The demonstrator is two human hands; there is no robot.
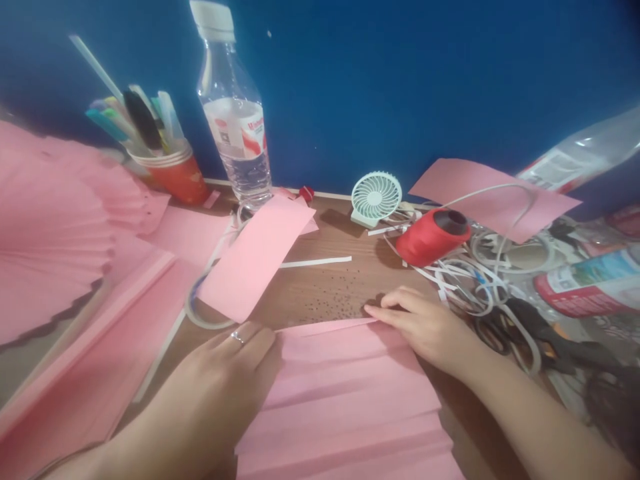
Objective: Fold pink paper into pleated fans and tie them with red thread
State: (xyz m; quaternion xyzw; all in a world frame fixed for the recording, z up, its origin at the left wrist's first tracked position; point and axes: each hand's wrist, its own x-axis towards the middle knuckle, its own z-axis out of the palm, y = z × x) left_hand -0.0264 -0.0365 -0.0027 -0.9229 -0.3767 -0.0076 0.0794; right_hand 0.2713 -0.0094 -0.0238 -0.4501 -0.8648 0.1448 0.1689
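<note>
A sheet of pink paper (345,400) with crosswise pleats lies in front of me, its near end running out of view. My left hand (235,363), with a ring on one finger, is closed at the paper's far left corner; its thumb is hidden. At the far right corner, my right hand (430,327) pinches the folded edge between finger and thumb. Just beyond that edge, small dark specks (333,303) are scattered on the wooden table (320,287). A flat pink strip of paper (260,260) lies beyond my left hand.
Pleated pink fans (55,227) and folded pink paper (100,347) fill the left. Along the blue wall stand a cup of pens (175,173), a water bottle (237,127) and a small fan (376,198). Right are a red thread spool (433,237), tangled white strips (465,283), scissors (545,337) and bottles (595,280).
</note>
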